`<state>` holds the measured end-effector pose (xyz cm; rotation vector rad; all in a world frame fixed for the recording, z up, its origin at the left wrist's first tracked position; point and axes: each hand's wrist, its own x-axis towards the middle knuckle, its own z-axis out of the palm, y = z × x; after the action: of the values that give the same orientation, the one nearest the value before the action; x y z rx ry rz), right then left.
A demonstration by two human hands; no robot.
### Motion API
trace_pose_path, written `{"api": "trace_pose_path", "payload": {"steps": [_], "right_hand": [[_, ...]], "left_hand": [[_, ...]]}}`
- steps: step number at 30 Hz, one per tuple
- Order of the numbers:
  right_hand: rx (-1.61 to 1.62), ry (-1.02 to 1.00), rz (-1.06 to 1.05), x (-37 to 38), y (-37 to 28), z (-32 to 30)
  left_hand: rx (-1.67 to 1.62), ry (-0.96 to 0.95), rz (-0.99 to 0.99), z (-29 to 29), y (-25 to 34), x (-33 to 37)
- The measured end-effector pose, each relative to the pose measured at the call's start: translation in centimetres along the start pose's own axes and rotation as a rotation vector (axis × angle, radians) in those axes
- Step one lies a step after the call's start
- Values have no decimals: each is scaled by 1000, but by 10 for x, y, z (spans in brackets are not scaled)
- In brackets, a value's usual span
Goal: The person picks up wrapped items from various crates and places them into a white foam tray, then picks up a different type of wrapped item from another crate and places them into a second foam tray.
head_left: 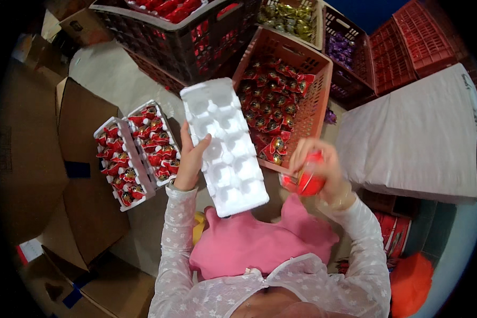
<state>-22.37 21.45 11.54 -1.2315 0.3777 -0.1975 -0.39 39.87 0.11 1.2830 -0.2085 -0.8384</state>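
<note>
My left hand (192, 157) grips the left edge of a white foam tray (229, 153), its thumb on top. Two rows of bare hollows show in that tray. To its right, my right hand (326, 165) is closed around a shiny red wrapped ball (311, 182); motion blurs both. Just beyond that hand stands a reddish-brown plastic crate (319, 108) with many red-and-gold wrapped balls (270, 100) in it. Left of my left hand, two white foam trays (123, 208) full of similar red wrapped pieces (156, 140) sit side by side.
Open cardboard boxes (93, 175) line the left side. A dark crate (196, 50) with red pieces rises at the back. Behind are crates of gold pieces (286, 20) and purple pieces (340, 49). A white-covered block (408, 138) and stacked red crates (424, 40) stand right.
</note>
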Motion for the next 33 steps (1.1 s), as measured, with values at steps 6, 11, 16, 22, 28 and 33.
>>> {"api": "trace_pose_path", "payload": {"steps": [6, 11, 16, 22, 28, 33], "right_hand": [[581, 94, 206, 91, 3, 16], [466, 71, 313, 152, 24, 42], [-374, -170, 113, 172, 48, 39], [-1341, -56, -301, 163, 27, 81], [-1619, -81, -327, 174, 39, 97], [-1731, -148, -349, 179, 56, 102]], "left_hand": [[256, -32, 159, -8, -42, -15], [418, -46, 169, -2, -48, -22], [550, -51, 209, 1, -46, -20], [504, -31, 263, 3, -44, -21], [556, -50, 207, 13, -23, -26], [564, -48, 202, 12, -28, -25]]}}
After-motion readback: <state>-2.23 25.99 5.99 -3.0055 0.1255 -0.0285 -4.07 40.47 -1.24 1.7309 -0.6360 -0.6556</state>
